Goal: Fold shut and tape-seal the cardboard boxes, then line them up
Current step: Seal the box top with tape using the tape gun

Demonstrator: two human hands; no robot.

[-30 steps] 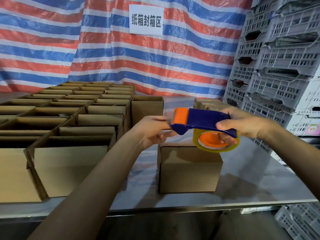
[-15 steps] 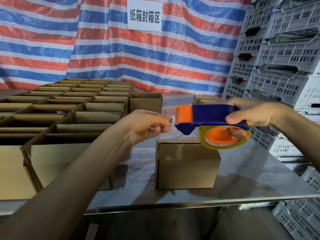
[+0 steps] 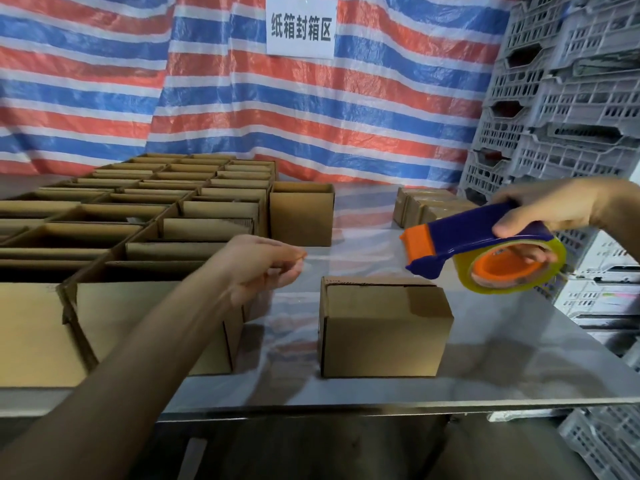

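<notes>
A closed cardboard box (image 3: 384, 330) stands near the front of the steel table (image 3: 502, 368). Above its right end my right hand (image 3: 550, 216) grips a blue and orange tape dispenser (image 3: 485, 251) with a roll of clear tape. My left hand (image 3: 263, 265) pinches the free end of the tape, and a clear strip (image 3: 353, 259) stretches from it to the dispenser's orange mouth, above the box and to its left. Several open boxes (image 3: 138, 230) fill the left of the table.
One open box (image 3: 301, 216) stands apart behind my left hand. Sealed boxes (image 3: 426, 206) lie in a row at the back right. Grey plastic crates (image 3: 568, 98) are stacked along the right side. A striped tarp (image 3: 242, 98) hangs behind the table.
My hands have moved apart: the dispenser went right and the left hand left, drawing out a longer strip of tape over the box.
</notes>
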